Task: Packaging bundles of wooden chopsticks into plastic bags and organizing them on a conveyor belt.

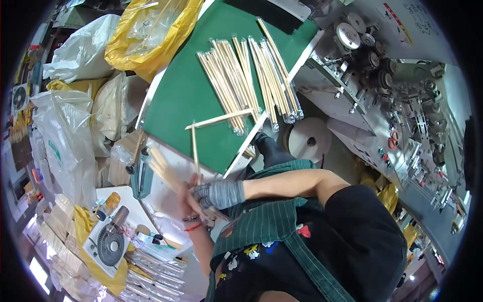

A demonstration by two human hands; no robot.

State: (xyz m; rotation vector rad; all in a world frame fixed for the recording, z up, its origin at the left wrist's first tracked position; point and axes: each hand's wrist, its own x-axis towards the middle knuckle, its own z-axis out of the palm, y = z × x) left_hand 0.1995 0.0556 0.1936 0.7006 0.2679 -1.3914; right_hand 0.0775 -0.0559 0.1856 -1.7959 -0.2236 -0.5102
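Wooden sticks (163, 168) clutched in left hand (186, 204), jutting out, blurred; right hand (205, 194) just beside, can't tell its grip.

No legible text: dark handwriting (418, 18) (blurred) on grey panel (427, 49), green print (54, 151) on plastic bag (73, 133).

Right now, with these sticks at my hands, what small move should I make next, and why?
I'd probably even up the loose sticks at your hands: their far ends look fanned apart, though blur hides the exact spread. The wrapped bundles on the green table lie more closely side by side.
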